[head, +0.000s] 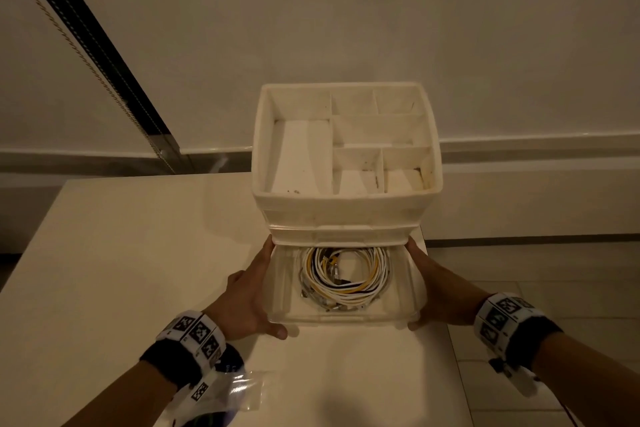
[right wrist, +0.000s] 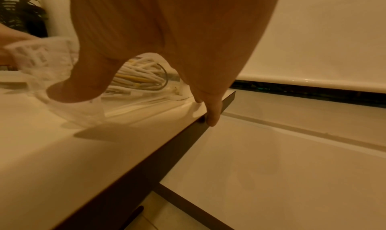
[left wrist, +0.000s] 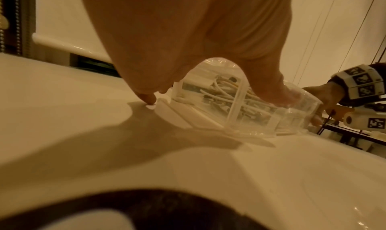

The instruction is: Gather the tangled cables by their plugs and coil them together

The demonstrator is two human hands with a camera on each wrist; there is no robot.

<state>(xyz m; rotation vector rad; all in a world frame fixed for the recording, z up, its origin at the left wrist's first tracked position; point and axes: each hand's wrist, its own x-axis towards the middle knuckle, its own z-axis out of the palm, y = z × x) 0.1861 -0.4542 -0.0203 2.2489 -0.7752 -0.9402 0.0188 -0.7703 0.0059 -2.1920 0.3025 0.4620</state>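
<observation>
The right hand (right wrist: 167, 40) grips the side of a clear plastic drawer (right wrist: 69, 108), thumb on its near corner, fingers at the far end by the table (right wrist: 94, 151) edge. Coiled white and yellow cables (right wrist: 137, 78) lie inside the drawer.

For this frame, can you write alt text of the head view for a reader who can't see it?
Two hands, left hand and right hand, hold the sides of a clear drawer pulled out of a white organizer on a white table. White and yellow coiled cables lie in the drawer.
</observation>
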